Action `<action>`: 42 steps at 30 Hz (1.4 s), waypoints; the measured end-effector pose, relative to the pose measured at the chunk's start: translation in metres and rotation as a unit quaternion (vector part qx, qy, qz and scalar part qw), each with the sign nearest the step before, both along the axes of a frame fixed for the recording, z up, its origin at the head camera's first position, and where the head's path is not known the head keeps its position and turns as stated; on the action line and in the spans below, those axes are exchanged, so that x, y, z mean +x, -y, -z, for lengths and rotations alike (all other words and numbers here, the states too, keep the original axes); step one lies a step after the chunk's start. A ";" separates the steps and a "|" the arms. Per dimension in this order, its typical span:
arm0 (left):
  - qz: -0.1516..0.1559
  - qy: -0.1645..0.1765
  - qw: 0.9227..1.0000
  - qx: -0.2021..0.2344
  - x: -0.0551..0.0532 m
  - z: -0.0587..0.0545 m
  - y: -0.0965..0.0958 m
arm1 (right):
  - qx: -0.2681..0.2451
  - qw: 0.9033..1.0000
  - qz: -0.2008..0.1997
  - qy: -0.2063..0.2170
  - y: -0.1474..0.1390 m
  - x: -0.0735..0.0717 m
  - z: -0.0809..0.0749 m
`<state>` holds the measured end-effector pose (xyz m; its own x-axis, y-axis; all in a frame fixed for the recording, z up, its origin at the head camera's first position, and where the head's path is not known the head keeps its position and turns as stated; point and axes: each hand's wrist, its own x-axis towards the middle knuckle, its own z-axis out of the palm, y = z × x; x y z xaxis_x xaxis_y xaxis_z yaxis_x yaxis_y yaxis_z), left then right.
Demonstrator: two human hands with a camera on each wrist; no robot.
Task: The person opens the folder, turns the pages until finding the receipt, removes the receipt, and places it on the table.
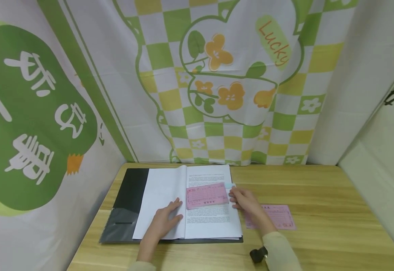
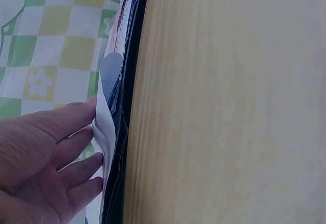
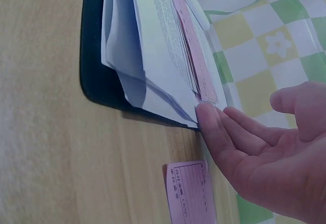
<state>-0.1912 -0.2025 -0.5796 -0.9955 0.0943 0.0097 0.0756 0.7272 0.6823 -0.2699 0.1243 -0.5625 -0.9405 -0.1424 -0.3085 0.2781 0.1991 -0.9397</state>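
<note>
A black folder (image 1: 124,205) lies spread on the table with white sheets inside. Across its printed right page (image 1: 210,220) rests a pink printed slip (image 1: 207,195), with a light blue tab (image 1: 229,185) at its upper right. My left hand (image 1: 163,222) rests on the blank left page (image 1: 161,188) beside the fold, fingers loosely spread. At the right page edge, the fingertips of my right hand (image 1: 248,203) touch the sheets; its thumb stands apart in the right wrist view. A second pink slip (image 1: 281,217) lies on the wood, partly hidden under the right forearm.
The wooden table (image 1: 336,226) runs right of the folder. A patterned green and white cloth (image 1: 231,143) hangs at the back edge, with more cloth at both sides. A small black device (image 1: 258,255) sits at the right wrist.
</note>
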 end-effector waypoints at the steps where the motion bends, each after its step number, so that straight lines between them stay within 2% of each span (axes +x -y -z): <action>1: 0.000 0.001 1.000 -0.001 0.000 0.001 0.000 | 0.001 1.000 0.001 0.001 0.001 -0.001 0.001; 12: 0.003 -0.004 1.000 -0.003 0.000 -0.001 0.000 | -0.007 1.000 -0.006 -0.001 0.001 -0.007 0.007; 19: 0.000 0.004 1.000 -0.003 0.000 -0.003 0.001 | -0.006 1.000 -0.010 0.004 -0.001 -0.005 0.004; 26: -0.001 -0.003 1.000 -0.004 -0.002 -0.003 0.002 | -0.005 1.000 -0.003 0.003 0.000 -0.005 0.002; 33: -0.005 0.001 1.000 -0.002 -0.002 -0.002 0.002 | 0.037 0.999 0.007 -0.021 0.010 -0.006 0.000; 38: -0.007 0.007 1.000 -0.003 -0.002 -0.002 0.001 | 0.042 0.999 0.014 -0.019 0.014 -0.005 0.003; 42: -0.006 0.003 1.000 -0.005 -0.003 -0.002 0.001 | 0.066 0.997 0.011 -0.030 0.015 -0.005 0.003</action>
